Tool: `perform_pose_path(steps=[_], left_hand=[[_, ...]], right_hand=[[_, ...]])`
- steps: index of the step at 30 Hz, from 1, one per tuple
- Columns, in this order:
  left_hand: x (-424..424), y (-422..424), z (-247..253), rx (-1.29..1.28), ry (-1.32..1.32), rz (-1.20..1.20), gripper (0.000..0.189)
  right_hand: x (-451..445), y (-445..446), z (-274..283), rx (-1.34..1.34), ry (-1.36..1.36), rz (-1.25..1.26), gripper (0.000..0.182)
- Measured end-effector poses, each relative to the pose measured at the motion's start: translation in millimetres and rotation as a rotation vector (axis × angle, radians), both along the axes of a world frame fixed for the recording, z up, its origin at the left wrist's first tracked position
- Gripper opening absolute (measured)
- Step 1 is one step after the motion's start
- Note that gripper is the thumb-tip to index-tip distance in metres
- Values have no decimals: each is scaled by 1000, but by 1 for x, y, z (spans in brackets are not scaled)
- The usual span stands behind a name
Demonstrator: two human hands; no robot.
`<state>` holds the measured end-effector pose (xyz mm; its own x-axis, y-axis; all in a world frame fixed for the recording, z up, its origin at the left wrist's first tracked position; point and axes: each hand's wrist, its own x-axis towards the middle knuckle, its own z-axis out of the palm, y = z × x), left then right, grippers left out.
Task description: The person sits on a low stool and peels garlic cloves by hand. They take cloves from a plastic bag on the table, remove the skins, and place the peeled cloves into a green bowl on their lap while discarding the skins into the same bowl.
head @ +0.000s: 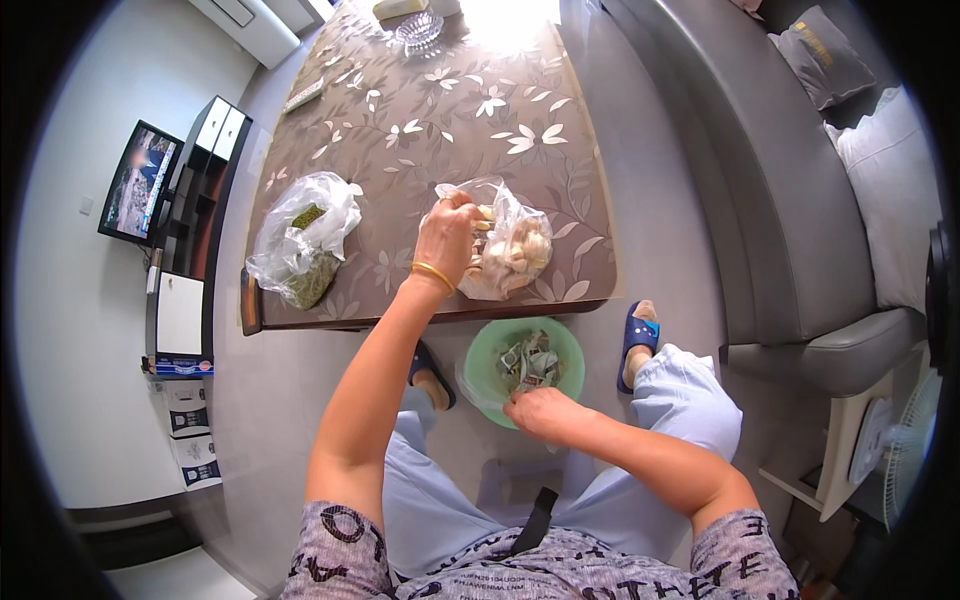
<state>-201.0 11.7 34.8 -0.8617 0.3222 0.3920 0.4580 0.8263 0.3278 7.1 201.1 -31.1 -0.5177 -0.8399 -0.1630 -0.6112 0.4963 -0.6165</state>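
Note:
On the table, a clear plastic bag (491, 187) holds what look like pale garlic bulbs and cloves (525, 251). My left hand (448, 232), with a gold-coloured bangle at its wrist, reaches to the bag's open mouth, fingers bent at its edge. A pale yellowish piece (486, 217) shows beside those fingers; whether they grip it is hidden. Lower down, my right hand (546, 414) is over the near rim of a light green plastic bin (574, 360), fingers curled downward. Anything in them is hidden. Crumpled printed paper (534, 360) lies inside the bin.
Another plastic bag (337, 206) with green granular contents sits near the table's left corner. The floral-covered table (450, 157) carries a glass dish (418, 34) and a remote control (304, 96). A grey sofa (757, 187) runs along the right; a fan (911, 442) stands at lower right.

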Motion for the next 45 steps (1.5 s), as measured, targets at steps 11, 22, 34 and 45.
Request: perform_pose_path(steps=[11, 22, 34, 45], left_hand=[[4, -6, -8, -78, -166, 68, 8], [106, -19, 49, 633, -780, -14, 8], [206, -2, -194, 409, -765, 167, 27], [146, 6, 24, 405, -106, 159, 11]], right_hand=[[-2, 3, 22, 46, 42, 68, 13], [-6, 14, 15, 99, 36, 36, 12], [-35, 33, 25, 288, 88, -73, 16], [-48, 58, 50, 178, 78, -246, 14]])
